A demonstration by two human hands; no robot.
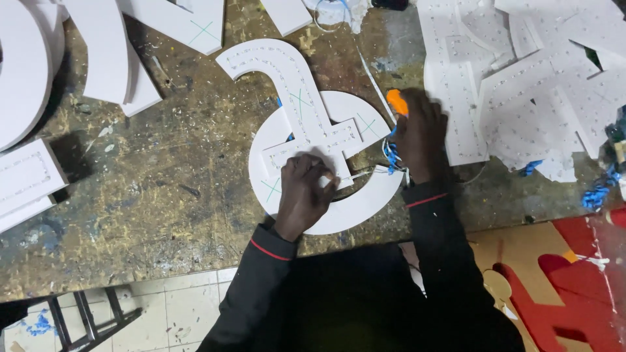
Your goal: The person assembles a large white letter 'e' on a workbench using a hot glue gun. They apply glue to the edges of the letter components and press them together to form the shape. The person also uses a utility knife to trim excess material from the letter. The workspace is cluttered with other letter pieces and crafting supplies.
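Observation:
A white hooked foam-board shape [293, 91] with dotted edges lies on a white round ring-like board [365, 202] in the middle of the worn workbench [163, 195]. My left hand [303, 195] presses down on the lower end of the hooked shape, fingers bent, next to thin white wires [362, 174]. My right hand [420, 133] grips an orange-handled tool [396, 101] at the ring's right edge, with blue wire bits [391, 155] beside it.
Several white cut-out shapes [521, 72] are piled at the right, more white letters [98, 52] at the top left, a white strip [26, 176] at the left edge. Red shapes [574, 287] on brown card lie at the bottom right. A metal stool frame [85, 316] stands on floor tiles.

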